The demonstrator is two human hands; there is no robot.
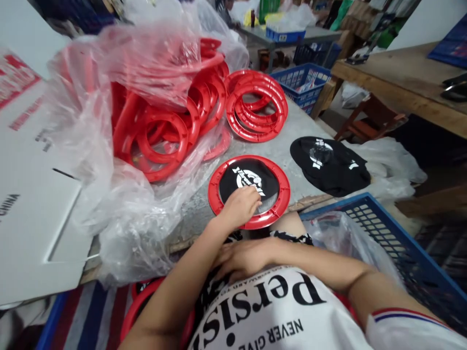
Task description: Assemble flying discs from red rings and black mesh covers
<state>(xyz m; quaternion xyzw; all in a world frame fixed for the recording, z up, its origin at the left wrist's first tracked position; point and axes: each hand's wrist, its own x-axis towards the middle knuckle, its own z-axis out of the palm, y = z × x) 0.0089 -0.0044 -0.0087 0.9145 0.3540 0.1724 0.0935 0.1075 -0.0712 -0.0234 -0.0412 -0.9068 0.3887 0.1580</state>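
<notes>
A red plastic ring [284,186] lies near the front edge of the table, with a black printed disc [268,177] inside it. Grey shows between the disc's lower edge and the ring. My left hand [241,206] reaches over the ring, fingers curled together at the disc's lower edge; the fingertips are partly hidden. Below the table edge, my right hand [245,258] rests against my lap and shirt, its fingers stretched out, holding nothing that shows. To the right on the table is a pile of similar black discs [328,165].
Many red rings [160,141] spill from a clear plastic bag [127,233] at left. More red rings [257,107] are stacked behind. A white carton [32,194] stands far left. A blue crate [394,243] with plastic is at my right. Another table [394,73] stands beyond.
</notes>
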